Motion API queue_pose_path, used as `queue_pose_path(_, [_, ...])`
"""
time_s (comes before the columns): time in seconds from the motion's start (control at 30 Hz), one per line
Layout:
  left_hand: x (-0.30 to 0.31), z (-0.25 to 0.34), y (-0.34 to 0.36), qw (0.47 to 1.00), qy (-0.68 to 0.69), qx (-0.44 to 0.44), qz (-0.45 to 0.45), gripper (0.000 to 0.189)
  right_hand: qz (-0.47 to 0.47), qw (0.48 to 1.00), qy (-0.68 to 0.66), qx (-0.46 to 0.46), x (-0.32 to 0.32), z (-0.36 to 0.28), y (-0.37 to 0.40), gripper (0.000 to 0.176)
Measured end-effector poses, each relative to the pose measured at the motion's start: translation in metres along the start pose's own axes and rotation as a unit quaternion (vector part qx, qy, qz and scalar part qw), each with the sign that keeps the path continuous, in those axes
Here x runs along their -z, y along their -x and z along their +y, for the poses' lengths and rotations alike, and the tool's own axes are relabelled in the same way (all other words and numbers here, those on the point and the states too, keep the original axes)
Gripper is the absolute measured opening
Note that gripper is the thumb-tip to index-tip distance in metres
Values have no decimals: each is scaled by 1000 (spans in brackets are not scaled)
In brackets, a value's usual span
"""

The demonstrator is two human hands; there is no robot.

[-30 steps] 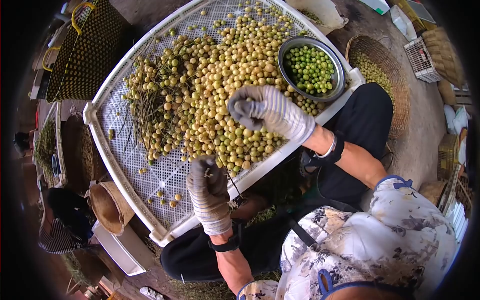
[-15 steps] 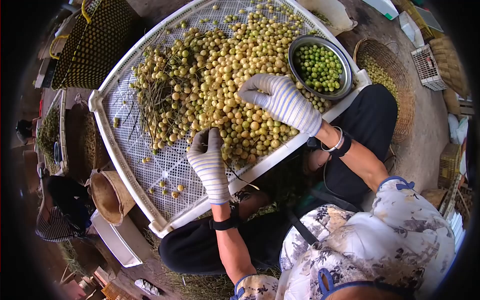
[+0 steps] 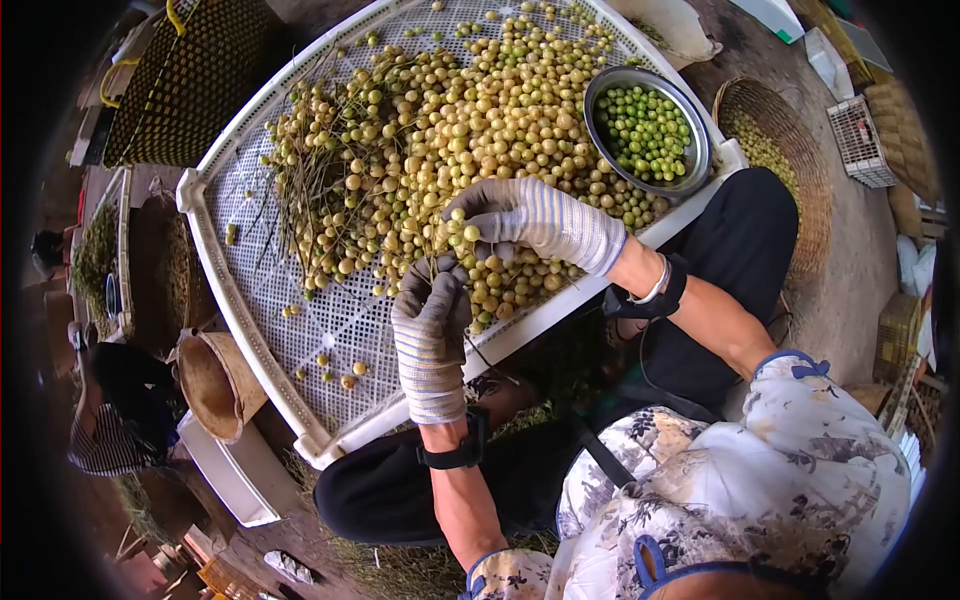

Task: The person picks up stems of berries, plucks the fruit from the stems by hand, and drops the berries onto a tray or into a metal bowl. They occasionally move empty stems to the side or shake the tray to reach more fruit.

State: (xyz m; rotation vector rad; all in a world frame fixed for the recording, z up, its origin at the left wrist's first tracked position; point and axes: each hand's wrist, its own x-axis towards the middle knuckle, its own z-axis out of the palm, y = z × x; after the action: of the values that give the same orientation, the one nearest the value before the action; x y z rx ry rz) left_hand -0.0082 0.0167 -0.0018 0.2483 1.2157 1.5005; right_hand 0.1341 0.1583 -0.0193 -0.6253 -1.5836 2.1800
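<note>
Fruit sprig [image 3: 471, 233] above white mesh tray [image 3: 255, 285]; gloved left hand [image 3: 430, 328] apparently pinches thin stem [image 3: 433, 268]; gloved right hand [image 3: 540, 220] curls fingers around pale-green fruits [image 3: 458, 215]. Likely plucking step; next move seems to need steady stem, gentle tug.

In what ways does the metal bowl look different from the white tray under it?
The metal bowl is small and round; the white tray is much larger, with corners. The bowl is shiny and solid-walled, while the tray is full of small holes. The bowl holds green fruits; the tray has mostly yellowish fruits, some with stems. Both carry small round fruits.
</note>
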Motion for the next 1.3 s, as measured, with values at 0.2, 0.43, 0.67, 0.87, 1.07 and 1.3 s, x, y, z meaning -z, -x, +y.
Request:
queue_pose_path(0.2, [-2, -3, -1, 999, -2, -9, 43, 19, -40, 999, -21, -13, -5, -6, 4, 34])
queue_pose_path(0.43, [-12, 4, 7, 990, -111, -31, 81, 20, 3, 999, 34, -5, 6, -4, 1, 40])
queue_pose_path(0.67, [-20, 4, 3, 969, -190, -17, 158, 21, 1, 986, 164, 5, -3, -7, -1, 32])
queue_pose_path(0.87, [-8, 1, 8, 983, -128, 11, 128, 28, 4, 995, -88, -43, -4, 6, 1, 31])
queue_pose_path(1.07, [-6, -3, 8, 986, -80, -2, 147, 24, 36, 998, 40, 25, -10, -1, 7, 31])
queue_pose_path(1.3, [-6, -4, 8, 986, -72, 2, 150, 20, 17, 992, -67, -109, -28, -9, 12, 23])
